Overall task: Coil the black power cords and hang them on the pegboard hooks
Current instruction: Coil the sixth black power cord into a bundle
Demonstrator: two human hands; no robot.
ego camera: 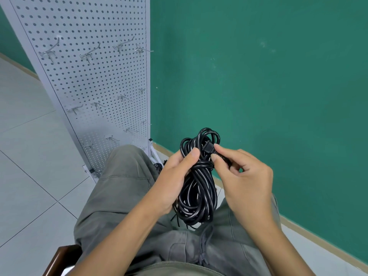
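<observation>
Left hand (175, 176) grips the coiled power cord (196, 188) steady while right hand (245, 176) pinches its plug end (208, 150) to tuck it; pegboard (89, 76) at 11 o'clock.

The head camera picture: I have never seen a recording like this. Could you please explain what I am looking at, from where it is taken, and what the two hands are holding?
There is no machine here. A seated person wears one camera on the head, so the single picture looks forward and down over their own lap and arms.

The left hand grips a black power cord that is already wound into a bundle of loops, with some turns wrapped across its middle. The right hand pinches the cord's plug end near the top of the bundle, apparently to finish or secure the coil.

Ahead on the left stands a white pegboard with several metal hooks; none in view carries a cord. More dark cord seems to lie at its foot, partly hidden. Behind is a green wall, below a tiled floor.
</observation>
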